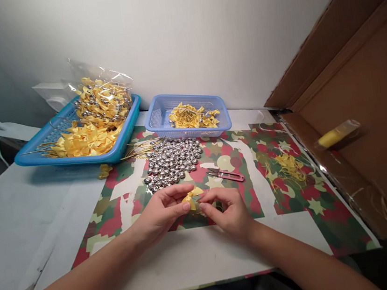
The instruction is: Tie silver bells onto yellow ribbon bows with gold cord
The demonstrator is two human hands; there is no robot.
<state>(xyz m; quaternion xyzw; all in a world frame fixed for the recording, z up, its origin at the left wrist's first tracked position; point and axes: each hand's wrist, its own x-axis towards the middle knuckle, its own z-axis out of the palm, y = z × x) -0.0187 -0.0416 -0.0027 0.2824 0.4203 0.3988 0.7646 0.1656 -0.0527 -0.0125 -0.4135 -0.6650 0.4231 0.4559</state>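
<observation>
A small yellow ribbon bow [191, 198] is pinched between the thumb and fingers of my left hand [164, 212]. Close to the bow's right side, my right hand [230, 208] has its thumb and forefinger pressed together. What lies between those fingertips is too small to make out. Just beyond my hands is a pile of shiny silver beads [172, 161]. Thread snips [225, 174] with a pinkish handle lie to the right of the pile, blades pointing left.
At the back left, a blue basket [27, 158] holds yellow bows and a clear bag [103, 97] of bows with silver beads. A smaller blue basket [154, 114] holds more bows. Yellow thread scraps [290, 167] lie right, beside a cardboard wall [355, 82] with a yellow-filled tube [338, 134].
</observation>
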